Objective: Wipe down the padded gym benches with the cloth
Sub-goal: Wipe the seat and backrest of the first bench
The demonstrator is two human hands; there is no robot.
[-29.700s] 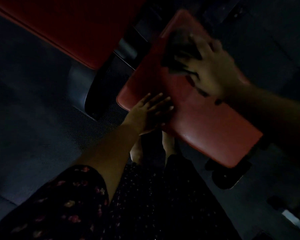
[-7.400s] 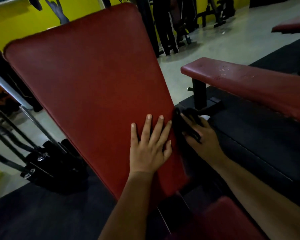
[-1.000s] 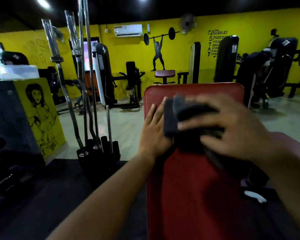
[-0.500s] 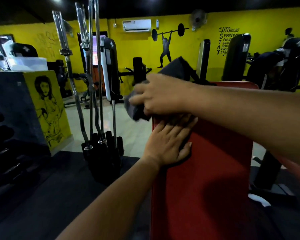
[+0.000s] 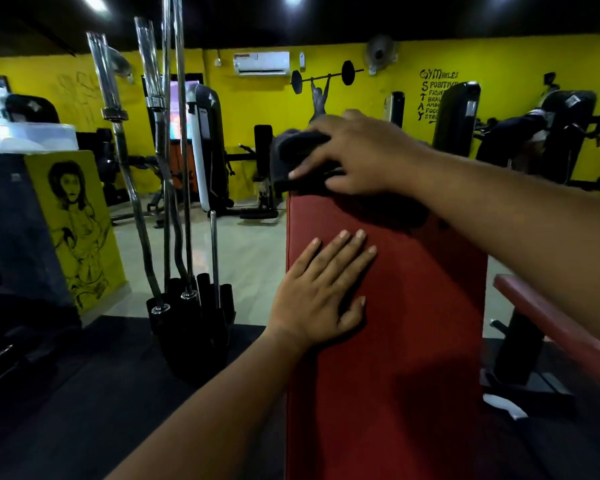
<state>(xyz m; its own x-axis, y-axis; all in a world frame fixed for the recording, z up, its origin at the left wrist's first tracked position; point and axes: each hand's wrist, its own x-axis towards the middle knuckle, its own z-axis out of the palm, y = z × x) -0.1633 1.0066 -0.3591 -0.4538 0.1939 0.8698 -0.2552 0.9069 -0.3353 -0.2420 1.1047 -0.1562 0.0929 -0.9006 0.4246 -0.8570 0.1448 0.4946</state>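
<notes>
A red padded backrest point(image 5: 388, 341) rises in front of me, tilted up. My left hand point(image 5: 323, 292) lies flat on its upper left part, fingers straight and spread. My right hand point(image 5: 357, 157) reaches across from the right and grips a dark cloth point(image 5: 291, 157) at the pad's top left corner. The cloth bunches under the fingers and hangs over the top edge. A second red bench point(image 5: 561, 327) runs along the right, lower down.
A black floor stand point(image 5: 191, 320) holds several upright chrome barbells point(image 5: 167, 140) just left of the backrest. A dark rack with a yellow painted panel point(image 5: 80, 230) stands at far left. Black mats point(image 5: 94, 403) cover the near floor; gym machines line the yellow wall.
My right hand with the cloth has slid right, from past the pad's left edge back onto its top left corner. My left hand stays flat on the pad, now clear of the right hand.
</notes>
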